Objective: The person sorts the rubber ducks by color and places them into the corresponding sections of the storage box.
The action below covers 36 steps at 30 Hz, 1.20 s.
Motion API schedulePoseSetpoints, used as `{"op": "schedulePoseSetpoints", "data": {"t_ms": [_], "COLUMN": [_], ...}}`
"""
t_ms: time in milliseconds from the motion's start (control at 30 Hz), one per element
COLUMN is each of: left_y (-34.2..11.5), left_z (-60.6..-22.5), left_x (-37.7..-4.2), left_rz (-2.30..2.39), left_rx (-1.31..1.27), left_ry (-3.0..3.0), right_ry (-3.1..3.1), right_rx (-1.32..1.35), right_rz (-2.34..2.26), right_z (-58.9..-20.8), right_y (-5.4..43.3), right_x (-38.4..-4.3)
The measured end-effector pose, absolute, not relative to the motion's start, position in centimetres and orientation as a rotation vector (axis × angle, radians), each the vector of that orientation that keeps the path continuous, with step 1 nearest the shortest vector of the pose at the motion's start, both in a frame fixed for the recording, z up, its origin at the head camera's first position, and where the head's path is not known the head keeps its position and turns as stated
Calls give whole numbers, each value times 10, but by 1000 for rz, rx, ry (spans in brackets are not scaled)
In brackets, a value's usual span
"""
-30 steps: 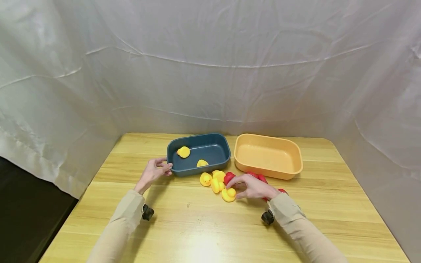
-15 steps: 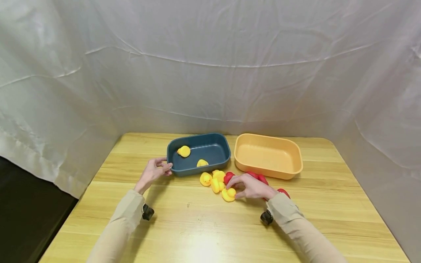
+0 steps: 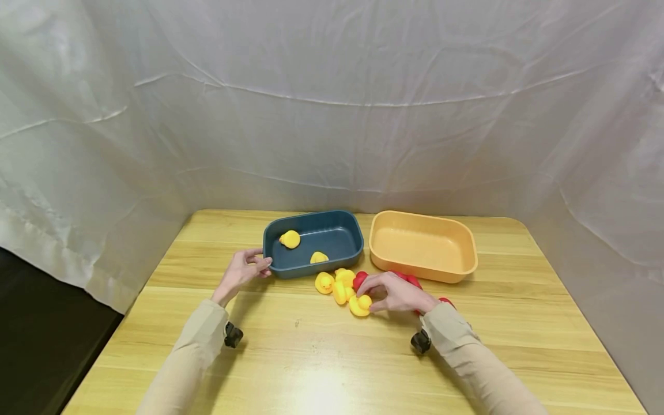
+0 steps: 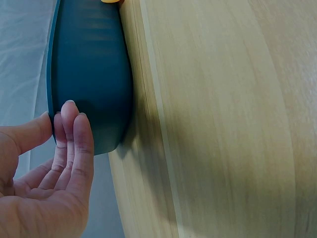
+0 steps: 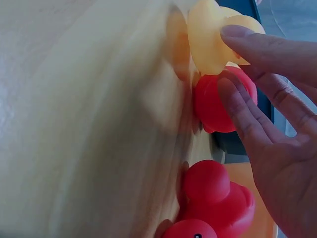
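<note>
My left hand (image 3: 241, 271) pinches the left end of a dark blue bin (image 3: 334, 239), thumb at the rim and fingers along the outer wall. Inside that bin lie two yellow rubber ducks, one at the left (image 3: 290, 239) and one near the front wall (image 3: 319, 257). My right hand (image 3: 398, 293) holds a yellow rubber duck (image 3: 358, 308) by the head between thumb and forefinger, low over the table. In the right wrist view its other fingers are beside a red rubber duck (image 5: 205, 101).
Several more yellow ducks (image 3: 324, 283) cluster before the blue bin. Red ducks (image 5: 208, 181) lie beneath and beyond the right hand, partly hidden. An orange bin (image 3: 422, 248) stands at the right on the wooden table (image 3: 290, 357). A pale curtain (image 3: 332, 115) surrounds the back and sides.
The yellow duck at the right fingertips has shifted very slightly away from me, along with the right hand. The left hand and both bins have not moved.
</note>
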<state>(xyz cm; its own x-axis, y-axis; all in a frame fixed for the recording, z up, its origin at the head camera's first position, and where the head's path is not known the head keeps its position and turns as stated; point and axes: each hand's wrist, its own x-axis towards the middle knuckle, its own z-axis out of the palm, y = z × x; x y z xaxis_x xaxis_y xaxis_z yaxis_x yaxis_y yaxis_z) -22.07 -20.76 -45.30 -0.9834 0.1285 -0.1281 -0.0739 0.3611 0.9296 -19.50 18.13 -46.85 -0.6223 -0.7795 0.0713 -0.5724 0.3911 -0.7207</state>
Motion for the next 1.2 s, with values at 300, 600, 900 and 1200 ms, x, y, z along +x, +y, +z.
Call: {"op": "schedulePoseSetpoints", "data": {"t_ms": [300, 600, 900, 1200], "left_y": [-208, -207, -207, -207], "left_z": [-453, -452, -452, -451], "left_x": [-220, -220, -219, -219], "left_rz": [1689, 1678, 1667, 1655], "left_rx": [51, 46, 43, 40], "left_ry": [2432, 2432, 2439, 2449], "right_ry": [2334, 2331, 2334, 2322], "right_rx": [-1120, -1093, -1090, -1158], "right_rz": [-1109, -1128, -1144, -1198], "right_z": [-461, -450, -441, -430], "right_y": [183, 182, 181, 176], "right_x": [-198, -202, -209, -218]}}
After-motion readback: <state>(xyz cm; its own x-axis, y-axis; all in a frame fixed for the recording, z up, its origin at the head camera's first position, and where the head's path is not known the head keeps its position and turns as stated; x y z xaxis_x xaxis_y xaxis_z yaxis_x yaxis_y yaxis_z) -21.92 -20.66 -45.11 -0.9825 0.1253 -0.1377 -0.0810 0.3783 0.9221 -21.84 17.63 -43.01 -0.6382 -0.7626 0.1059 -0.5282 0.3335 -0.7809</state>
